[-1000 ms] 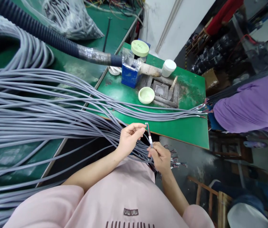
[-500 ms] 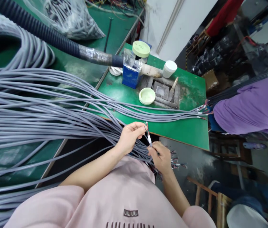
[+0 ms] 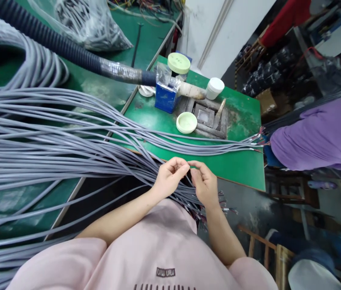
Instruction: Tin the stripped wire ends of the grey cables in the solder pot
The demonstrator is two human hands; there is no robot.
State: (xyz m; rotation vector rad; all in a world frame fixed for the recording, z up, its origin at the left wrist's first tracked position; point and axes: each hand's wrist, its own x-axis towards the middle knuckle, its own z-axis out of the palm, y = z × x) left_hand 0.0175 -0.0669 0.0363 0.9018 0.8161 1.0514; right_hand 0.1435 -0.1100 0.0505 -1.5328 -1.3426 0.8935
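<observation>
In front of my chest, my left hand [image 3: 170, 175] and my right hand [image 3: 204, 180] meet at the fingertips. Both are closed in a pinch around the stripped end of a grey cable. Its thin wires are hidden by the fingers, and only a short length of grey cable shows between the hands. Below and behind them runs a thick bundle of grey cables [image 3: 98, 155] from the left. Several stripped cable ends [image 3: 223, 203] with coloured wires and white sleeves hang beside my right wrist. More grey cables [image 3: 200, 148] lie across the green table just beyond my fingers.
The green table [image 3: 243, 169] carries a soiled square solder pot [image 3: 206, 116], a pale green lid [image 3: 186, 122], a white cup [image 3: 215, 88] and a blue box [image 3: 165, 98]. A black corrugated hose [image 3: 67, 44] reaches across from upper left. A person in purple [image 3: 324, 137] sits at right.
My right hand has moved up from the cable's jacket to my left fingertips. The coloured wires and white sleeve seen between the hands before are now covered by the fingers.
</observation>
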